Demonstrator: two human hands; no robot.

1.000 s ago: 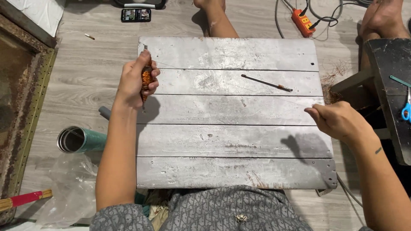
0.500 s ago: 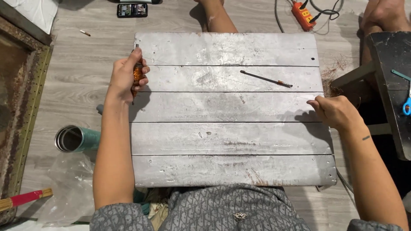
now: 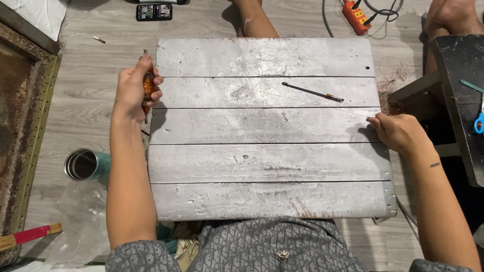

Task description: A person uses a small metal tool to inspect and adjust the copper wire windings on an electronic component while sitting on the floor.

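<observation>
Left hand (image 3: 133, 88) at ten o'clock, grip closed round a copper wire spool (image 3: 147, 89), right hand (image 3: 398, 132) at three o'clock pinching the thin wire (image 3: 262, 92), kept taut across the counter (image 3: 272, 166).

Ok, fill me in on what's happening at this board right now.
A person sits at a grey slatted board laid across their lap. The left hand grips a small spool of copper-coloured wire at the board's left edge. The right hand pinches the thin wire strand at the right edge, so it runs stretched across the board. A slim dark rod lies loose on the board. A metal cup lies on the floor to the left.
</observation>
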